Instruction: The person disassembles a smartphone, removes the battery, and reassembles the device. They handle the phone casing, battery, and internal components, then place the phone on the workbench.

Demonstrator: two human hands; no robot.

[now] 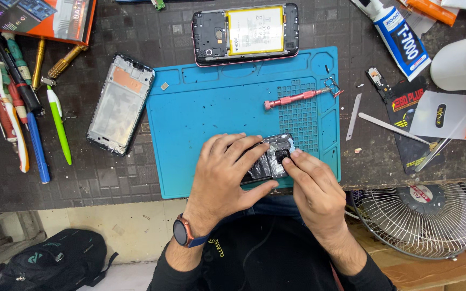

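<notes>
My left hand (225, 175) lies over a small black phone part (269, 160) wrapped in clear film, gripping it on the blue work mat (211, 102). My right hand (313, 189) pinches the part's right end with thumb and forefinger by its camera hole. Most of the part is hidden under my left fingers. A red screwdriver (293, 98) lies on the mat just beyond my hands.
An opened phone with a yellow battery (245, 32) sits at the mat's far edge. A bare phone frame (120, 103) lies left of the mat, with several screwdrivers and pens (22, 102) further left. Glue tube (400, 35), tweezers (392, 128) and packets lie right. A fan (419, 218) stands below the bench.
</notes>
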